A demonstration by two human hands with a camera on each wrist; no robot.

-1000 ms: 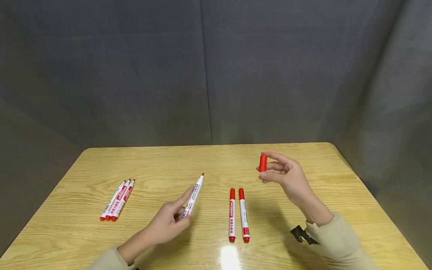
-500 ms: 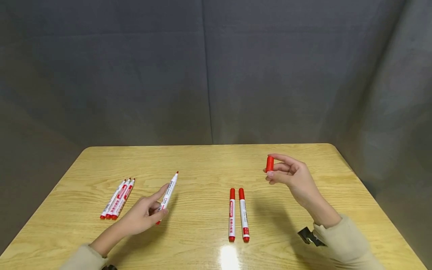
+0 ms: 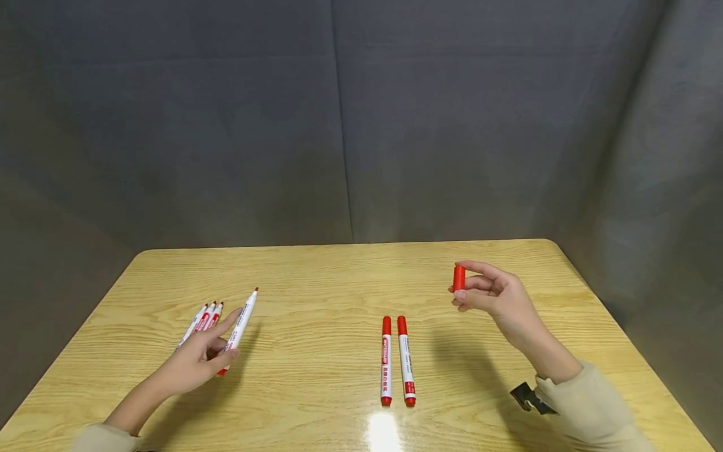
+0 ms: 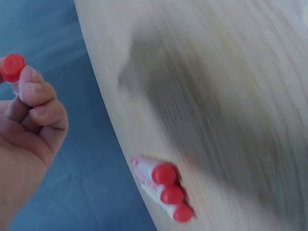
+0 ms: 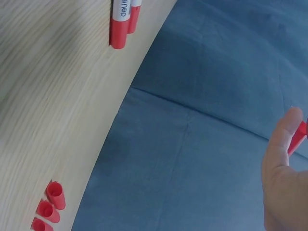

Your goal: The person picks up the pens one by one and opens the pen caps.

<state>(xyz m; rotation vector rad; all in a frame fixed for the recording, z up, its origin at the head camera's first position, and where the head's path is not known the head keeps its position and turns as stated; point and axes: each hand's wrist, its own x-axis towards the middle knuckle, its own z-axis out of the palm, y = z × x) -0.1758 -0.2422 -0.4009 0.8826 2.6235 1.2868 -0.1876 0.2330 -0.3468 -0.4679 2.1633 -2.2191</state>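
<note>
My left hand grips an uncapped whiteboard marker, its dark red tip pointing up and away and its red end cap showing in the left wrist view. Just beyond that hand lie three uncapped markers side by side, partly hidden by it in the head view. Over the right side of the table, my right hand pinches a red marker cap between thumb and fingers. Two capped red-and-white markers, one beside the other, lie between the hands.
Three loose red caps sit on the table in the right wrist view; the head view does not show them. The wooden table ends at a grey curtain behind and at the sides.
My left hand has moved left with the uncapped marker, up to the three markers lying there. The right hand has drifted slightly right, still pinching the cap.
</note>
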